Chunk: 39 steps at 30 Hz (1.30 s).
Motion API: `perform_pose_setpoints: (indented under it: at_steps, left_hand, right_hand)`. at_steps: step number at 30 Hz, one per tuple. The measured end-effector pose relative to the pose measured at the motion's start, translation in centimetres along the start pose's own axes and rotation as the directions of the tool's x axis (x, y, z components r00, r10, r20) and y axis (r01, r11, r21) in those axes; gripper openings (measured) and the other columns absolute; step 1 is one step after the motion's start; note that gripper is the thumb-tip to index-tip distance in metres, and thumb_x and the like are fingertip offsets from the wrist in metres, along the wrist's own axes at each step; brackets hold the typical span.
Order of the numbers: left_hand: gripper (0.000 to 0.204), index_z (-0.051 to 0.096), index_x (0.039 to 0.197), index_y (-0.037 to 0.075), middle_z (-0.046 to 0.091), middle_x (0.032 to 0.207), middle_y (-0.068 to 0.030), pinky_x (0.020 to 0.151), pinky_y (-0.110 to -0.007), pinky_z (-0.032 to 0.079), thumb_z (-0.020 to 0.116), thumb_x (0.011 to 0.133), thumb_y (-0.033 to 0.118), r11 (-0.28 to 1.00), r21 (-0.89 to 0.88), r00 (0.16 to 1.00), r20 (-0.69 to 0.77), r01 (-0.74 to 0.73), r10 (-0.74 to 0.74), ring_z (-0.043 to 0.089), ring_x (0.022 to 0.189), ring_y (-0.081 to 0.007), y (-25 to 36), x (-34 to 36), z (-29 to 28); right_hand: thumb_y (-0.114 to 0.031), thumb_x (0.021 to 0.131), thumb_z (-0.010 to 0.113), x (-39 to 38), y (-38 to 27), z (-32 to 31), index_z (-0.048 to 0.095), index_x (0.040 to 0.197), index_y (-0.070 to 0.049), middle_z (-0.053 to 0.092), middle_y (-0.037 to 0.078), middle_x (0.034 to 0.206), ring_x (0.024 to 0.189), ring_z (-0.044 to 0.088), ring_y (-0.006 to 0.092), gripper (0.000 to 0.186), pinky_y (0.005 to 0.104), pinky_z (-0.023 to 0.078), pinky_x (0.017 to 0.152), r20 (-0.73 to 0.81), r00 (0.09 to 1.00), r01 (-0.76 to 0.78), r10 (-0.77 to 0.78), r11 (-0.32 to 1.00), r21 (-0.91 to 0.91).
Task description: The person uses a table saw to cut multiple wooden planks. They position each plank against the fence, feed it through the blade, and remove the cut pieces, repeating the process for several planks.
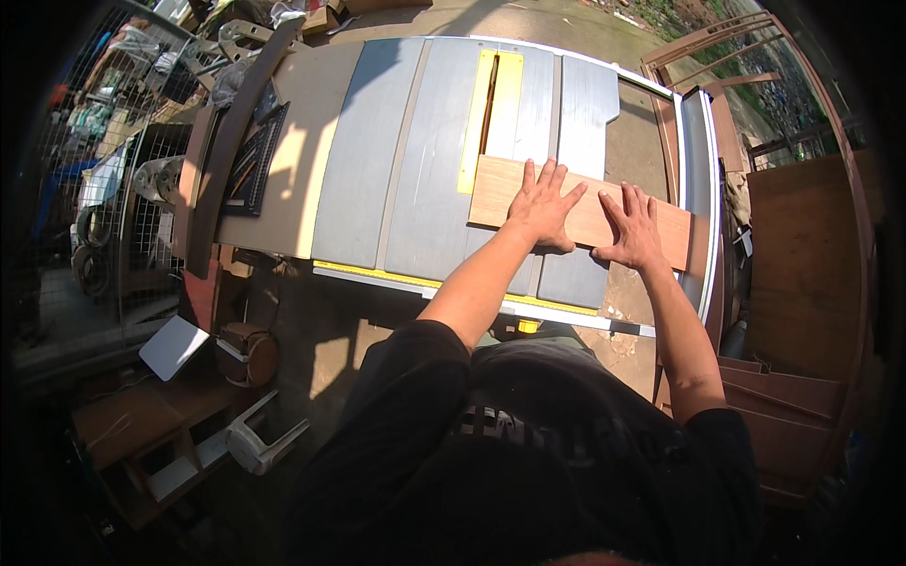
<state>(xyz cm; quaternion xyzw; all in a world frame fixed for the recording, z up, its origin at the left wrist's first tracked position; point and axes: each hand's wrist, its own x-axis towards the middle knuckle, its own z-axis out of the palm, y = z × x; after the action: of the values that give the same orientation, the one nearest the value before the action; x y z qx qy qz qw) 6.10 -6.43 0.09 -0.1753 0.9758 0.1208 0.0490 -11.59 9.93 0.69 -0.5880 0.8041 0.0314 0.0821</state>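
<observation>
A flat wooden board (491, 189) lies across the right part of a grey table saw top (429, 170). Its left end reaches the near part of the yellow throat plate (507, 90), beside the dark slot; no blade can be made out. Flat on the board, fingers spread, rests my left hand (545, 208). My right hand (632, 226) presses on it farther right, also with its fingers apart. The board's right end is close to the white fence rail (696, 189) at the table's right side.
A tan side panel (302, 123) extends the table to the left, with a black tray (257, 160) and a dark plank (236, 141) on it. A white stool (260, 439) lies at the lower left. Wooden panels (802, 264) stand on the right.
</observation>
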Motion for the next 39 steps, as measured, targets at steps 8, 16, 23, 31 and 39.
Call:
perform_pose_setpoints:
  at_steps: [8, 16, 23, 31, 39]
  left_hand:
    - [0.119, 0.026, 0.162, 0.026, 0.023, 0.165, -0.0206, 0.122, -0.065, 0.002, 0.079, 0.063, 0.065, 1.0, 0.014, 0.997, 0.072, 0.013, -0.014, 0.01, 0.156, -0.0407, 0.0, 0.3, -1.0]
    - [0.118, 0.029, 0.161, 0.026, 0.025, 0.165, -0.0207, 0.122, -0.065, 0.003, 0.08, 0.062, 0.063, 1.0, -0.004, 0.999, 0.041, 0.012, -0.012, 0.011, 0.155, -0.0407, -0.3, 0.7, -0.8]
    - [0.117, 0.03, 0.161, 0.025, 0.025, 0.165, -0.0207, 0.122, -0.065, 0.004, 0.08, 0.061, 0.062, 1.0, -0.015, 0.999, 0.043, 0.011, -0.01, 0.011, 0.155, -0.0406, -0.5, 1.1, -1.0]
    - [0.117, 0.031, 0.16, 0.025, 0.026, 0.164, -0.0206, 0.123, -0.065, 0.004, 0.081, 0.061, 0.061, 1.0, -0.022, 0.999, 0.035, 0.009, -0.008, 0.011, 0.155, -0.0404, -0.7, 1.6, -1.1]
    - [0.117, 0.031, 0.16, 0.025, 0.027, 0.163, -0.0207, 0.123, -0.065, 0.004, 0.081, 0.06, 0.059, 1.0, -0.028, 1.0, 0.017, 0.007, -0.006, 0.012, 0.155, -0.0408, -1.0, 2.0, -1.0]
  right_hand:
    - [-0.074, 0.052, 0.077, 0.4, 0.6, 0.5, 0.039, 0.157, -0.03, 0.028, 0.024, 0.161, 0.151, 0.022, 0.0439, 0.12, 0.0639, 0.013, 0.122, -0.023, 1.0, 0.016, -0.016, 1.0, 0.018]
    - [-0.074, 0.052, 0.076, 1.0, 1.0, 0.7, 0.038, 0.157, -0.031, 0.028, 0.023, 0.161, 0.151, 0.021, 0.044, 0.119, 0.0632, 0.012, 0.122, -0.028, 0.999, 0.023, -0.023, 1.0, 0.001]
    - [-0.078, 0.052, 0.075, 1.4, 1.1, 0.5, 0.037, 0.157, -0.032, 0.029, 0.023, 0.161, 0.151, 0.021, 0.044, 0.121, 0.0633, 0.012, 0.122, -0.019, 1.0, 0.017, -0.018, 1.0, -0.01]
    - [-0.078, 0.051, 0.075, 1.8, 1.4, 0.5, 0.037, 0.157, -0.032, 0.029, 0.024, 0.16, 0.15, 0.022, 0.044, 0.122, 0.0633, 0.012, 0.122, -0.035, 0.999, 0.021, -0.021, 1.0, 0.001]
    - [-0.076, 0.052, 0.077, 2.2, 1.4, 0.3, 0.038, 0.157, -0.032, 0.03, 0.023, 0.16, 0.15, 0.023, 0.0441, 0.121, 0.063, 0.013, 0.122, -0.032, 0.999, 0.013, -0.012, 1.0, 0.008]
